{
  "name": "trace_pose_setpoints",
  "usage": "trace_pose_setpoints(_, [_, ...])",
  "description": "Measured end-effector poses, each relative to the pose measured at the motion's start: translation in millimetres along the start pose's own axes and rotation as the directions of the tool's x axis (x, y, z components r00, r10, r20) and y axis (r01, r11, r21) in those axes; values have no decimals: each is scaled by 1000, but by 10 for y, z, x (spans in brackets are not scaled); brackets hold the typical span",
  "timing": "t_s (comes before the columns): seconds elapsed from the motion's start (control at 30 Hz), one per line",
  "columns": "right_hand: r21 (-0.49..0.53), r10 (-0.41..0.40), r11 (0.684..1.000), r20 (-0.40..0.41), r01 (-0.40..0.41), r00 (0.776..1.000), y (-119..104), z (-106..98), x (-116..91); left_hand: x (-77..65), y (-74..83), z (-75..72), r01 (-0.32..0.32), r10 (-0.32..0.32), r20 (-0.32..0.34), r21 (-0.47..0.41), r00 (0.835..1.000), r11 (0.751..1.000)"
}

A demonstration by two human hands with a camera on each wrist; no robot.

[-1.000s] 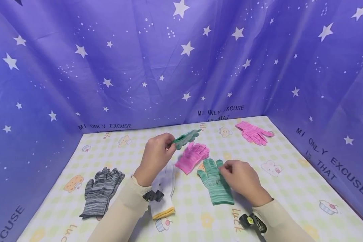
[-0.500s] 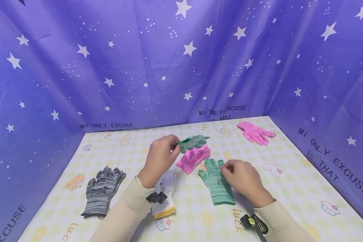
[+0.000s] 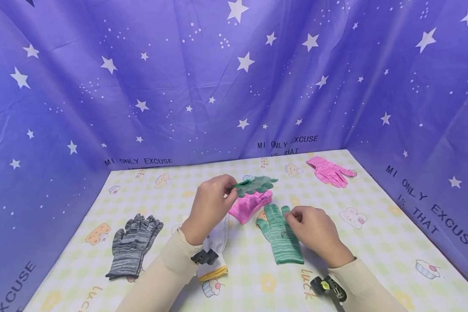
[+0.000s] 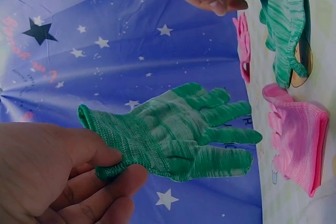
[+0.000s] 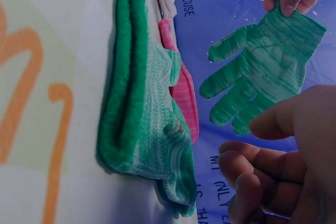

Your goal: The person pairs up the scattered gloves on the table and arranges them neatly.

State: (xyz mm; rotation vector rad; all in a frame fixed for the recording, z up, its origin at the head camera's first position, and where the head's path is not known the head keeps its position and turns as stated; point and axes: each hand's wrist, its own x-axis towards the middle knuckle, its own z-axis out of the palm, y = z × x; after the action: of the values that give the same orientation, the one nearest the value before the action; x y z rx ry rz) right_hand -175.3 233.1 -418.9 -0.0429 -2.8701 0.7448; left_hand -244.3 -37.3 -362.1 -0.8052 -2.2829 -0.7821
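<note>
On a checked table (image 3: 394, 253) walled by starry curtains (image 3: 187, 65), the left hand (image 3: 210, 203) pinches a green glove (image 3: 258, 184) by its cuff, aloft near a pink glove (image 3: 249, 208), while the right hand (image 3: 316, 232), thumb apart from bent fingers, hovers near a second glove (image 3: 284, 245), checks reaching the right edge (image 3: 411, 221).

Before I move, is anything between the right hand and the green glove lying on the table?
Nothing visible stands between the right hand and the lying green glove; the right-wrist view shows an open gap between them.
</note>
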Motion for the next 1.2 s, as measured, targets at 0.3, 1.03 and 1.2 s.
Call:
trace_pose_setpoints(0.3, [7, 10, 1000, -4, -10, 1000, -7, -29, 7, 2, 77, 39, -28, 28, 30, -2, 999, 1000])
trace_pose_setpoints(1.03, [11, 16, 1000, -33, -16, 999, 15, -26, 3, -74, 248, 115, -100, 100, 29, -30, 995, 995])
trace_pose_setpoints(1.2, [29, -7, 1000, -45, 9, 999, -4, -20, 13, -89, 261, 113, -105, 106, 20, -30, 994, 994])
